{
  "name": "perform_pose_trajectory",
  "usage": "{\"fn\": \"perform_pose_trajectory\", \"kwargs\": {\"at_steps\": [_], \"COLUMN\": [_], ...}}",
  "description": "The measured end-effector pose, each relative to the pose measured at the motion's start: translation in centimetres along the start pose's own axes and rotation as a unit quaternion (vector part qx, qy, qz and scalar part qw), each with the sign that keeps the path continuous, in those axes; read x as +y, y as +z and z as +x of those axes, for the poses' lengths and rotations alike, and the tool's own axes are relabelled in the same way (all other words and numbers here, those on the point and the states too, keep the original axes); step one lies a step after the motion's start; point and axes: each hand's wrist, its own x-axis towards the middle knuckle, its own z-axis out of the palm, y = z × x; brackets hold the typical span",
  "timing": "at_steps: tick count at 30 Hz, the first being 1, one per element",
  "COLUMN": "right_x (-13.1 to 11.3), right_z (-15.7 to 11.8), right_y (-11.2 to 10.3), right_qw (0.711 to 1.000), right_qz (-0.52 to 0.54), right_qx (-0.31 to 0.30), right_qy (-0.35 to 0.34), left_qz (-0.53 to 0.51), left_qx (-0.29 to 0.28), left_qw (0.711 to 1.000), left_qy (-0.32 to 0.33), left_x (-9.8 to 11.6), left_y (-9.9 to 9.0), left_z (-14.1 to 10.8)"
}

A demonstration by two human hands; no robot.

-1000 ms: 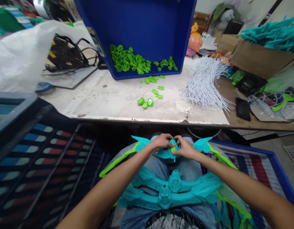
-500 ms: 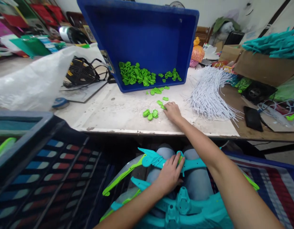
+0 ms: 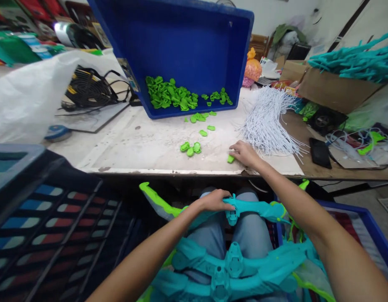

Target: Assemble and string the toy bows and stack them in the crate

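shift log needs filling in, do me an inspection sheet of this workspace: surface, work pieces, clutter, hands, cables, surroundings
Surface: white tabletop, stained, front edge chipped.
Work pieces: turquoise frame above the knees, more turquoise frames on the lap; green pieces heaped in the blue bin, open side facing the person.
Clutter: loose green pieces before the bin; bundle of white strands; black slab, possibly a phone.
Hands: left hand grips the turquoise frame's middle; right hand has one green piece at its fingertips.
Cables: black cable at left, thin white cables at right.
Surroundings: slatted crate at left, cardboard box at right.
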Motion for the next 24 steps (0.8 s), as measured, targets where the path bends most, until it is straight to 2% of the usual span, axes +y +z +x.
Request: {"fn": "perform_pose_trajectory", "kwargs": {"at_steps": [3,8,11,15,19,24], "right_x": [0.2,-0.3,-1.2,-2.7,-3.5,-3.5], "right_z": [-1.3,-3.4,-6.8,-13.3,-17.6,-18.8], "right_y": [1.4,2.5,2.3,3.0,5.5,7.4], "right_qw": [0.996,0.991,0.979,0.965,0.965,0.984], "right_qz": [0.001,-0.019,0.044,0.098,0.088,0.087], "right_qx": [0.08,0.105,0.134,0.132,0.114,0.073], "right_qy": [-0.047,-0.081,-0.146,-0.203,-0.218,-0.137], "left_qz": [-0.059,-0.096,-0.107,-0.116,-0.164,-0.174], "left_qx": [-0.012,-0.043,-0.055,-0.061,-0.061,-0.057], "left_qw": [0.998,0.993,0.991,0.99,0.984,0.982], "left_qy": [0.021,0.051,0.054,0.045,0.041,0.036], "left_x": [-1.0,-1.7,-2.0,-2.4,-2.5,-2.1], "left_y": [0.0,-0.2,-0.4,-0.3,0.1,0.3], "left_z": [1.0,1.5,1.6,1.9,2.2,2.1]}}
